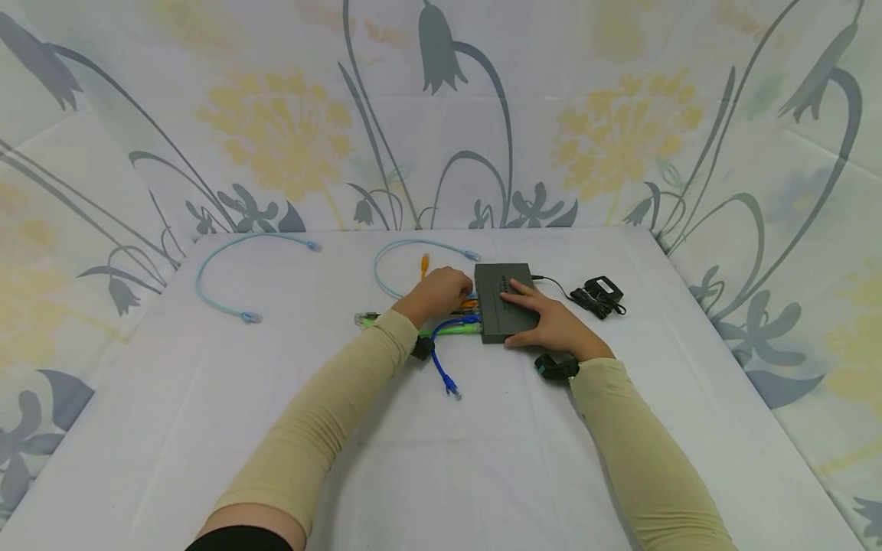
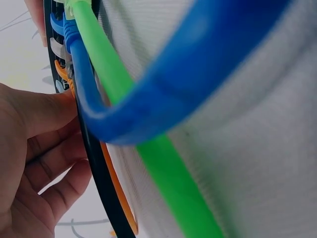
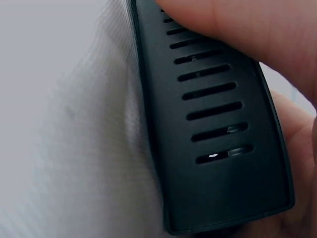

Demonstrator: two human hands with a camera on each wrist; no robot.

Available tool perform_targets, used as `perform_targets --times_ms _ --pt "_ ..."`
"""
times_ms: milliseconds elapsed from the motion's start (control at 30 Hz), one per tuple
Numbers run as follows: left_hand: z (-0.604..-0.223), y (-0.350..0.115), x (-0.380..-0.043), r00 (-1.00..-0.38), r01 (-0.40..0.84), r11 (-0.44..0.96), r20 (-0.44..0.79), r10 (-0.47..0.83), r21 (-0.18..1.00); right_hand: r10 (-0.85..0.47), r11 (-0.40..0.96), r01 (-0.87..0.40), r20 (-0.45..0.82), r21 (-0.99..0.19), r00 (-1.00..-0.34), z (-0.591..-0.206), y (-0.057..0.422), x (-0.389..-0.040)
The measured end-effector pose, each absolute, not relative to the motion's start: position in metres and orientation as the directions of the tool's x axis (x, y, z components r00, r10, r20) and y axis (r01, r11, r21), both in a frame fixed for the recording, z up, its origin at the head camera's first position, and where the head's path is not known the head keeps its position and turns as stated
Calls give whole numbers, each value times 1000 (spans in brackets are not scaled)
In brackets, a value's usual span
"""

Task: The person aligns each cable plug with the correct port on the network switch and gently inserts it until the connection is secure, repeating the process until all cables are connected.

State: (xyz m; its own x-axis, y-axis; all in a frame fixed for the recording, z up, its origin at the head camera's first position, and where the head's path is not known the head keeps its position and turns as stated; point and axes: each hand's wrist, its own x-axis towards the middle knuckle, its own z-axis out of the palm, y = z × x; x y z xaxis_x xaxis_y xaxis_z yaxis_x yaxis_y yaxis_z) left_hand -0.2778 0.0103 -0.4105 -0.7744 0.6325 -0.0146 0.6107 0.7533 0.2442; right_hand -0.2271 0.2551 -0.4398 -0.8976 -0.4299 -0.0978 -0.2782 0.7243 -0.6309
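A dark grey network switch [image 1: 503, 321] lies flat, with network cables in the ports along its left side. My right hand [image 1: 551, 320] steadies it, fingers spread over the top and thumb at the near side, whose slotted panel [image 3: 213, 109] fills the right wrist view. At the ports, my left hand [image 1: 441, 292] pinches the end of a light blue network cable [image 1: 381, 264]; thumb and fingers mostly hide the plug. Beside it, an orange plug [image 2: 62, 71], a blue cable [image 2: 85, 59] and a green cable [image 2: 116, 79] sit in ports. A black cable [image 2: 96, 163] runs past the fingers.
Another light blue cable [image 1: 200, 279] lies curved at the far left. The blue cable's loose end [image 1: 451, 385] points toward me. A black power adapter [image 1: 605, 291] with bundled cord lies right of the switch, its lead joined to it. Flowered cloth hangs behind the white table [image 1: 482, 459].
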Motion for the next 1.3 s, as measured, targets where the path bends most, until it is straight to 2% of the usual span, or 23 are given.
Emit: perform_targets --times_ms 800,1300 --pt "-406 0 -270 -815 520 800 -107 570 298 -432 726 -274 -109 -630 -895 -443 256 -229" --pt "-408 -26 -264 -822 521 795 -70 566 312 -424 733 -270 -109 -624 -899 -442 256 -225"
